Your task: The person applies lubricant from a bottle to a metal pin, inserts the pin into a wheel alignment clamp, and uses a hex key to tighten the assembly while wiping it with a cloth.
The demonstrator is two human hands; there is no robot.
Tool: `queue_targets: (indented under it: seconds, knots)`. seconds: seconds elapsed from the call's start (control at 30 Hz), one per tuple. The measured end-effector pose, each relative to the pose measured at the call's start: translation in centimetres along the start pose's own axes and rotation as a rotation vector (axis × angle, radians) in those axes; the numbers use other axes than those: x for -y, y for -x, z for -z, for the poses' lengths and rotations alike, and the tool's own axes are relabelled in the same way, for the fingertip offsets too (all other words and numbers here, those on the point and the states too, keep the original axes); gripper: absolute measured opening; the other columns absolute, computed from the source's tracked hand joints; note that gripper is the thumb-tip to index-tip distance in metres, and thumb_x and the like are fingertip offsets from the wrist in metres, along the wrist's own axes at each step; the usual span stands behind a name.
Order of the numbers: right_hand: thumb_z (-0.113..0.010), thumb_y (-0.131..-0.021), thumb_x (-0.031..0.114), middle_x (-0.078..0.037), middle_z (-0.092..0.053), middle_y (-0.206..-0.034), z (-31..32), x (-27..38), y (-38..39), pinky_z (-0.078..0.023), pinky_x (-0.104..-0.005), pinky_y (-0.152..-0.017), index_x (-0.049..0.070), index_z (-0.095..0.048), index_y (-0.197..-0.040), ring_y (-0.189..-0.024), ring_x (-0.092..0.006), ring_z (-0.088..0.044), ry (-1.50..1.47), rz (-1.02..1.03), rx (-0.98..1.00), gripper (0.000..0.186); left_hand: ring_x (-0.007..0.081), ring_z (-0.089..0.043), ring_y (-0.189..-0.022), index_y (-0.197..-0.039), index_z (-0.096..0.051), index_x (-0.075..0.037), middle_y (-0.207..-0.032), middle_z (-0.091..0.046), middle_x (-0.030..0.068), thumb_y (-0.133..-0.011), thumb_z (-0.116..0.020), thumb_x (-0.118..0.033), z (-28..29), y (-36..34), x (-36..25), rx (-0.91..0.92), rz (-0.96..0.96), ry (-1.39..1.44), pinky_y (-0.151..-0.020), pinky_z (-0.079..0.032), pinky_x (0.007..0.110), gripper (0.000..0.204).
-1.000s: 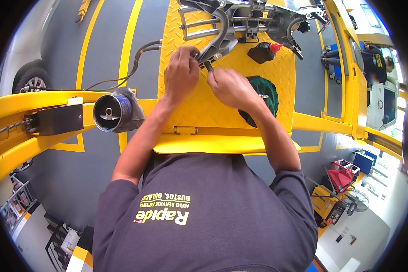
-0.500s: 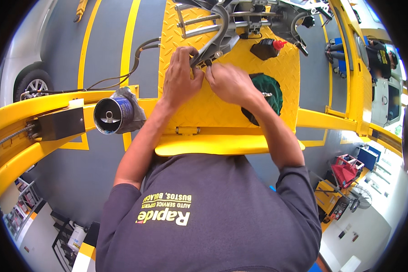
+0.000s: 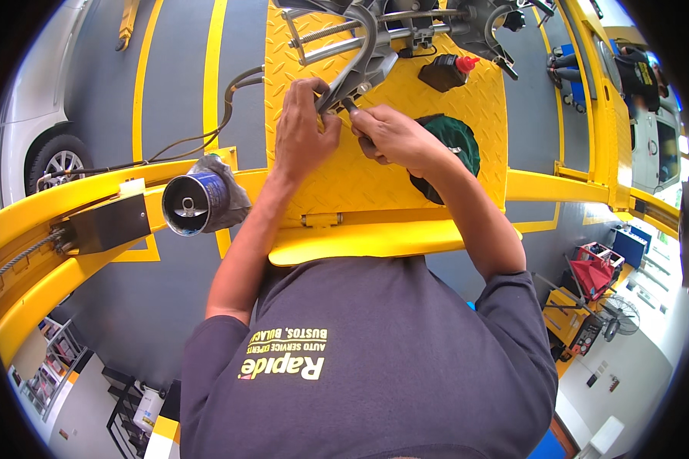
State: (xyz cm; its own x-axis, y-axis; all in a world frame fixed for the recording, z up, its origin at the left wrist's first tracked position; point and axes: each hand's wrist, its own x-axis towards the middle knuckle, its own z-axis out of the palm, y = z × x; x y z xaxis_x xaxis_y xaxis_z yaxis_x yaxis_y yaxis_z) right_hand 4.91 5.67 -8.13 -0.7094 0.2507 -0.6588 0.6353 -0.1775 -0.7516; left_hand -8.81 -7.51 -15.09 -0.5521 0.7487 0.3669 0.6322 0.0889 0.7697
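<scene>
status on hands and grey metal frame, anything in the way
Left hand touching grey metal frame. Right hand pinching dark piece at its near end. Nothing visibly blocking; green cloth item near right wrist.

Can (image 3: 199,200) left of clamp (image 3: 365,70)

Dark charcoal T-shirt (image 3: 406,344), plain cloth, short sleeves (image 3: 517,306) ending near elbows. Yellow lettering (image 3: 287,366) in stacked lines, biggest line bold. Forearms (image 3: 245,256) bare; left hand (image 3: 302,138), right hand (image 3: 402,141) bare.
</scene>
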Motion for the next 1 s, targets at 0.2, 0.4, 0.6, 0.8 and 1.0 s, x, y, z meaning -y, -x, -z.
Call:
queue_targets:
  seconds: [0.2, 0.4, 0.6, 0.8, 1.0]
  knots:
    - [-0.045, -0.118, 0.038, 0.002, -0.044, -0.067, -0.1, -1.1, -1.4, -0.030, -0.0306, -0.052, 0.007, -0.054, -0.092, -0.056, -0.0102, -0.035, -0.153, 0.044, 0.008, 0.041, 0.0423, -0.063, -0.107, -0.123, -0.054, -0.003, -0.113, -0.061, 0.0192, -0.084, -0.067, 0.000, 0.2, -0.2, -0.5, -0.001, -0.008, 0.013, -0.091, -0.053, 0.052, 0.041]
    - [-0.046, -0.117, 0.039, -0.005, -0.052, -0.068, -0.8, 0.6, 0.8, -0.042, -0.0371, -0.059, 0.002, -0.058, -0.086, -0.060, -0.0164, -0.049, 0.413, 0.109, -0.190, 0.050, 0.0416, -0.063, -0.107, -0.123, -0.054, -0.002, -0.113, -0.061, 0.0190, -0.084, -0.067, 0.000, 0.1, 0.0, -0.2, -0.001, 0.004, 0.045, -0.091, -0.053, 0.052, 0.041]
    - [-0.048, -0.116, 0.041, -0.016, -0.060, -0.072, -0.5, 0.2, -0.1, -0.048, -0.0456, -0.070, -0.005, -0.060, -0.089, -0.068, -0.0294, -0.059, 0.610, 0.194, -0.249, 0.055, 0.0416, -0.063, -0.105, -0.123, -0.054, -0.002, -0.112, -0.062, 0.0186, -0.084, -0.067, 0.000, 0.3, -0.1, 0.0, -0.006, -0.003, 0.043, -0.091, -0.053, 0.052, 0.041]
    - [-0.043, -0.114, 0.037, -0.035, -0.067, -0.103, -0.9, 0.2, -0.7, -0.050, -0.0591, -0.090, -0.008, -0.065, -0.106, -0.098, -0.0546, -0.063, 0.693, 0.166, -0.306, 0.051, 0.0422, -0.063, -0.107, -0.122, -0.054, -0.002, -0.113, -0.062, 0.0191, -0.084, -0.067, 0.000, 0.1, -0.1, -0.3, -0.011, -0.006, 0.051, -0.092, -0.053, 0.052, 0.041]
    - [-0.047, -0.114, 0.035, -0.032, -0.069, -0.099, -1.7, 1.5, 1.9, -0.048, -0.0601, -0.086, -0.006, -0.066, -0.100, -0.098, -0.0533, -0.063, 0.785, 0.140, -0.345, 0.047, 0.0414, -0.064, -0.106, -0.122, -0.055, -0.003, -0.112, -0.062, 0.0191, -0.085, -0.068, 0.000, 0.1, 0.0, -0.2, -0.011, 0.002, 0.049, -0.092, -0.053, 0.050, 0.040]
